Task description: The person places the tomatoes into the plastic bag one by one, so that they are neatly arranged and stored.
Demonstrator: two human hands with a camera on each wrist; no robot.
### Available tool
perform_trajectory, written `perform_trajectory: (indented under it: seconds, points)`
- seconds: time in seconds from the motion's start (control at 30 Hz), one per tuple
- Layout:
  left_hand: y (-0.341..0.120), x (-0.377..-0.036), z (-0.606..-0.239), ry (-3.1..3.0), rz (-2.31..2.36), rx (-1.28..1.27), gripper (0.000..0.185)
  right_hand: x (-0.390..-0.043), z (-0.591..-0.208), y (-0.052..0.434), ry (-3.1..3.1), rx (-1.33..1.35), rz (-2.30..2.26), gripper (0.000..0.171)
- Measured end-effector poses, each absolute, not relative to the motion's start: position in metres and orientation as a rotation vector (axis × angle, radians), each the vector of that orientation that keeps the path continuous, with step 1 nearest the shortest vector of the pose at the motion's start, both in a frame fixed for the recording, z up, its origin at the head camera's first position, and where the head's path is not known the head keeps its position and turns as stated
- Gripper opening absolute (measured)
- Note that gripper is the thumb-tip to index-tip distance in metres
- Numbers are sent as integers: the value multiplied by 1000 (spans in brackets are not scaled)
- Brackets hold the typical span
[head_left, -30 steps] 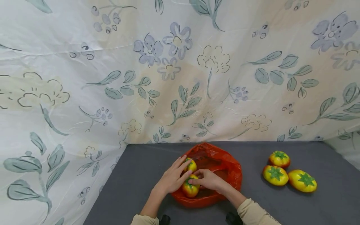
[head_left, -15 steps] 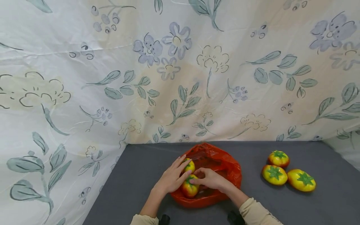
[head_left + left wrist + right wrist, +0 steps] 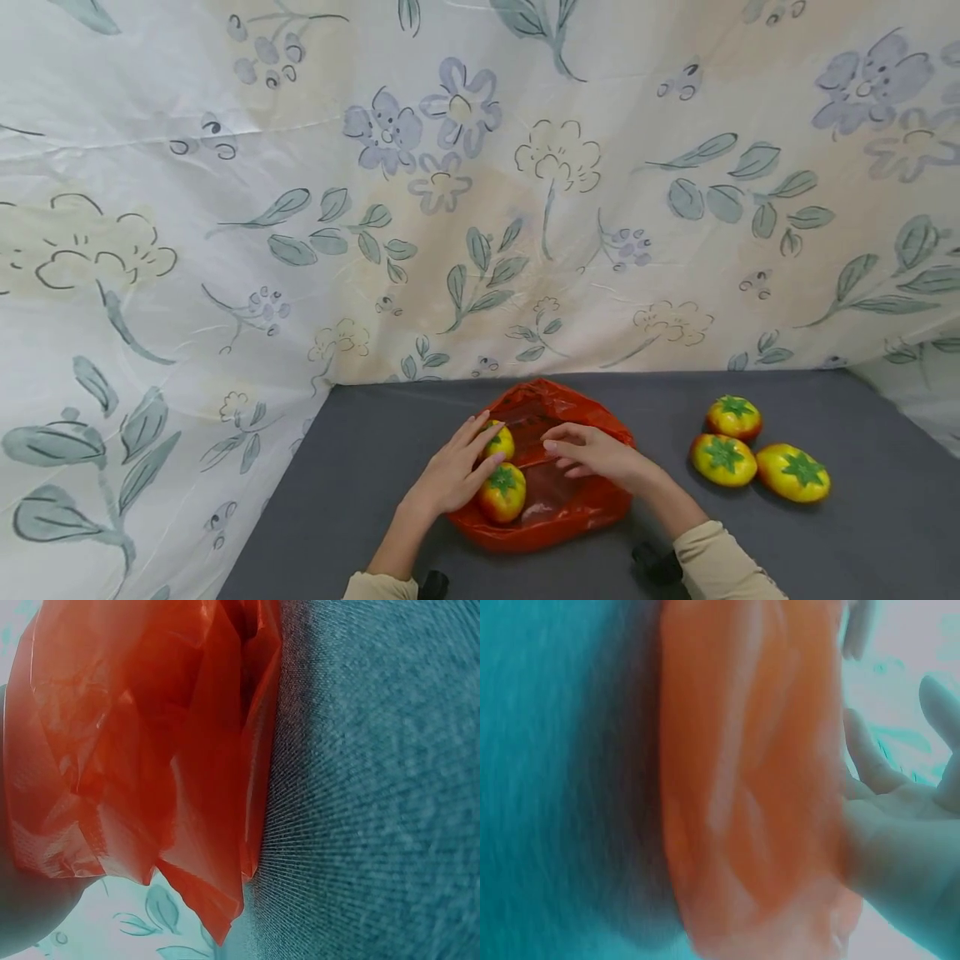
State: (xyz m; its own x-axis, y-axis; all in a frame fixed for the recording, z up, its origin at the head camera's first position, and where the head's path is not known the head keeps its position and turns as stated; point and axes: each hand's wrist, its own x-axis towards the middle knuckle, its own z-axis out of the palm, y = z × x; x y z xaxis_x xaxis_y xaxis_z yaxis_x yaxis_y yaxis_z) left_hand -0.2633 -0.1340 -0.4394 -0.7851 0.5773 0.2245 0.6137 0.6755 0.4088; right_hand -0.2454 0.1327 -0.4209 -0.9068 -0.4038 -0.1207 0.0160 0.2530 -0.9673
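A red plastic bag lies open on the grey cloth table. Two yellow-red toy tomatoes with green tops sit in its mouth, one nearer me and one behind it. My left hand rests with straight fingers against both fruits at the bag's left edge. My right hand hovers over the bag's middle with relaxed fingers and holds nothing. The left wrist view shows the bag's crumpled red film. In the blurred right wrist view, the bag lies beside my open palm.
Three more toy tomatoes lie in a cluster to the right of the bag. A floral sheet hangs as a backdrop behind and along the left side of the table.
My right hand has let go of the nearer tomato and lifted to the right, above the bag. The left hand stays against the fruits.
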Motion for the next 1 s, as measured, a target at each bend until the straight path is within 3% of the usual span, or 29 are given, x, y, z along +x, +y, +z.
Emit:
perform_trajectory:
  seconds: [0.5,0.8,1.0]
  points:
    - [-134,-261,-436,-2809,-734,-1066,61,-240,-399,211,2133,-208,-2051,65]
    - [-130,-262,-433,-2740,-645,-1131,52,-222,-389,270,2048,-139,-2271,24]
    - [-132,-262,-431,-2707,-628,-1211,47,-212,-385,308,2039,-80,-2409,21]
